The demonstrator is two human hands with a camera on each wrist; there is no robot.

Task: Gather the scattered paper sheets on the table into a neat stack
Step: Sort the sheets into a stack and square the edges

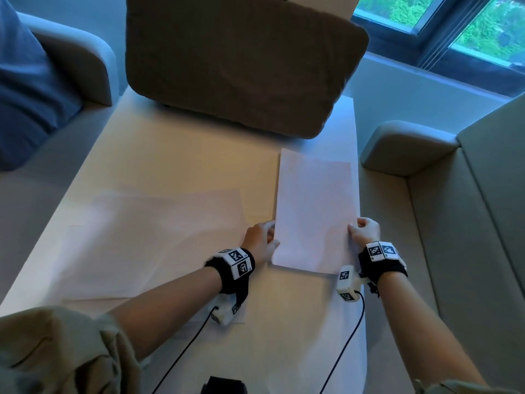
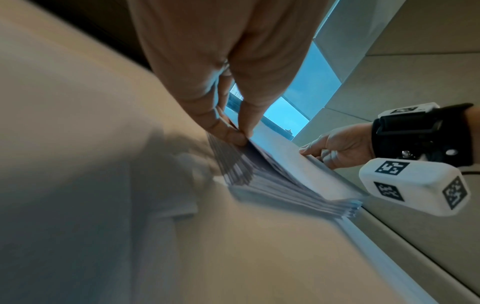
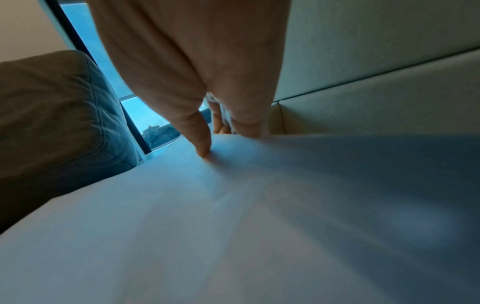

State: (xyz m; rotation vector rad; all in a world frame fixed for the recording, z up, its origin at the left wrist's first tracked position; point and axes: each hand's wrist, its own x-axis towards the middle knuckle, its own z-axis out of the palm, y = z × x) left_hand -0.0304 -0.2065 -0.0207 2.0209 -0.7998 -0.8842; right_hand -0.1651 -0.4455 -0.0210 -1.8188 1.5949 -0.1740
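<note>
A stack of white paper sheets (image 1: 315, 211) lies near the right edge of the pale table (image 1: 159, 155). My left hand (image 1: 262, 240) pinches the stack's left edge; in the left wrist view its fingers (image 2: 228, 133) lift that edge and the sheets (image 2: 280, 181) fan apart. My right hand (image 1: 365, 230) grips the stack's right edge, thumb on top, with the thumb (image 3: 203, 148) pressing the top sheet (image 3: 233, 226). Loose sheets (image 1: 153, 240) lie flat to the left, under my left forearm.
A brown cushion (image 1: 241, 61) sits on the far end of the table. Grey sofa arms stand to the right (image 1: 406, 146) and left (image 1: 82, 61). A dark object (image 1: 224, 385) lies at the near edge. Cables trail from both wrist units.
</note>
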